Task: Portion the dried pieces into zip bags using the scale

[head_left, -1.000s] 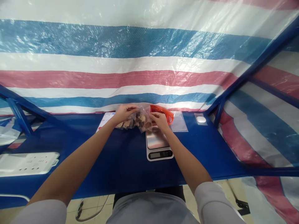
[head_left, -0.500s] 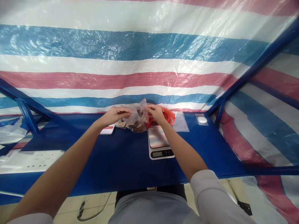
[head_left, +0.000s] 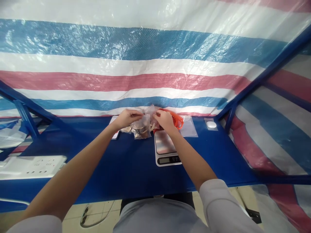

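My left hand (head_left: 127,118) is closed, fingertips pinching the upper part of a clear zip bag (head_left: 141,131) that holds tan and brown flat pieces. My right hand (head_left: 165,119), closed too, grips a second clear bag (head_left: 150,110) with similar pieces, just right of the first. Under and behind my right hand is an orange plastic basket (head_left: 178,120), partly hidden. In front of it lies a white kitchen scale (head_left: 161,160) with a dark display, its right side covered by my right forearm. More bagged pieces (head_left: 126,129) lie below my left hand.
A white, card-like item (head_left: 115,135) sits beside my left hand. Flat clear bags (head_left: 190,127) lie right of the basket, and a white oval object (head_left: 211,124) farther right. A white power strip (head_left: 36,166) is on the blue table (head_left: 126,174) at left. Striped sheeting hangs behind.
My left hand has moved right, closer to my right hand. The bag in it now hangs more upright, and more of the white card-like item shows.
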